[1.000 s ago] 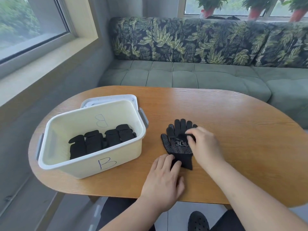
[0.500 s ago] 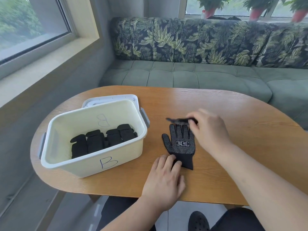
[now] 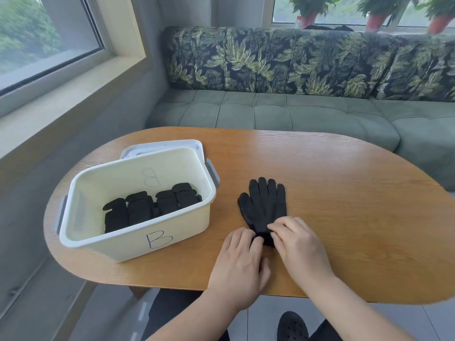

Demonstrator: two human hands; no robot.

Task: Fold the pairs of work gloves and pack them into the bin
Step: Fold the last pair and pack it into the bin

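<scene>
Pair of gloves (image 3: pixel 264 205): black, stacked one on the other, lying flat on the table (image 3: pixel 344 205) in the centre of the frame. The fingers are pointing toward the top of the frame and the cuff toward me. White grip dots are showing along the left edge.

Left hand (image 3: pixel 240 264): lower centre of the frame. I am curling my fingertips onto the left side of the cuff and holding it against the table. My thumb is hiding under the hand.

Right hand (image 3: pixel 298 244): just right of the left hand. I am bending my fingers over the right side of the same cuff and pinching it. The two sets of fingertips are nearly meeting.

Bin (image 3: pixel 138 244): cream plastic, marked with a handwritten "B", sitting on the table at the left of the frame, near the pair of gloves but not touching it. Grey handles are showing at its two ends.

Folded gloves (image 3: pixel 150 207): black bundles lying in a row on the bin's floor.

Lid (image 3: pixel 162 146): white, showing behind the far edge of the bin.

Sofa (image 3: pixel 295 114): green seat with leaf-print back cushions, running across the upper frame behind the table.

Potted plants (image 3: pixel 310 11): standing on the sill at the upper right.
</scene>
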